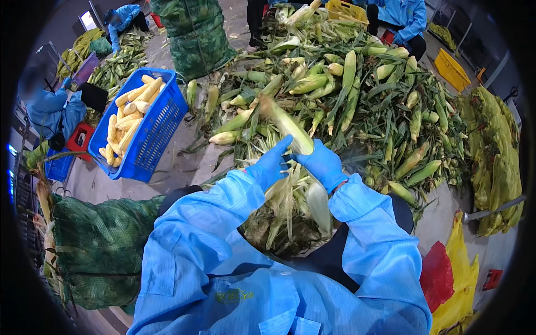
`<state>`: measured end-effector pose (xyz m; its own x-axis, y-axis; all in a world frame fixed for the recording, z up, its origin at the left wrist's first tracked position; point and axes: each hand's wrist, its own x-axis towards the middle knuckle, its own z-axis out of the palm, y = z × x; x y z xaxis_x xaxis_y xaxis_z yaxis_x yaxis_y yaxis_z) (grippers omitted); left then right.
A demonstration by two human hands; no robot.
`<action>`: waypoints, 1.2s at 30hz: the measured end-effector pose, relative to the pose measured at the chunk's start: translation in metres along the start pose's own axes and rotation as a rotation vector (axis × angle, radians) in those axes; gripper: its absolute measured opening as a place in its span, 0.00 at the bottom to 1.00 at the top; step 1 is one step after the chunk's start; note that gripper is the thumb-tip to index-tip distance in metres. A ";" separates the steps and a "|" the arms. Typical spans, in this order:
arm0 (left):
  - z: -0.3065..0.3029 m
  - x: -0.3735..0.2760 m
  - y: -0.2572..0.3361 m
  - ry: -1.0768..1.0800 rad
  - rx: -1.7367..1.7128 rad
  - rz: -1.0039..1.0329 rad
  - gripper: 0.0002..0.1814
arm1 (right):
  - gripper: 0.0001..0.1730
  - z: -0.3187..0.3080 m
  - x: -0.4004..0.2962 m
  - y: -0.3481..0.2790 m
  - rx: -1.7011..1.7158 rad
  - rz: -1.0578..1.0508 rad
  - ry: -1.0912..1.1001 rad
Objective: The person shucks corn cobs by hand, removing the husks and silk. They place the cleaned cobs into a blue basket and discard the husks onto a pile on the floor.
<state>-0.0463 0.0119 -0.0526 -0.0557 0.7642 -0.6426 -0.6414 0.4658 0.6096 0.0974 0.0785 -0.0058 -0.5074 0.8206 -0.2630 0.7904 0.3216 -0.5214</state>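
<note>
An ear of corn in pale green husk [289, 124] points up and away from me, its silk end blurred. My right hand [321, 164], in a blue glove, grips its lower end. Beside the ear, my left hand [270, 165] has its fingers apart; whether a fingertip touches the husk I cannot tell. Stripped husks and silk [289, 209] lie below, between my knees. Past my hands spreads a large heap of unhusked corn [347, 96] with loose green leaves.
On my left stands a blue plastic crate [153, 140] of husked cobs [125, 121]. Green mesh sacks [104, 247] [199, 37] bulge nearby and farther back. Yellow mesh sacking [494, 163] lies right. Co-workers in blue [54, 106] sit around; a yellow crate [452, 70] stands far right.
</note>
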 end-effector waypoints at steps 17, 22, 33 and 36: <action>-0.011 -0.003 0.054 0.159 0.229 1.102 0.22 | 0.43 -0.004 -0.030 -0.018 0.435 -0.167 -0.055; 0.002 -0.001 0.047 0.268 -0.023 1.101 0.23 | 0.42 0.009 -0.036 -0.019 0.399 -0.201 0.052; 0.002 -0.012 0.077 -0.017 -0.440 0.591 0.17 | 0.41 0.012 -0.042 -0.040 0.400 -0.198 0.141; 0.001 -0.025 0.081 0.041 -0.399 0.513 0.17 | 0.41 0.020 -0.037 -0.034 0.621 -0.246 0.042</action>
<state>-0.0961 0.0310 0.0129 -0.4544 0.8243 -0.3378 -0.7604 -0.1614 0.6291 0.0819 0.0278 0.0055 -0.6238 0.7799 -0.0511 0.3028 0.1809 -0.9357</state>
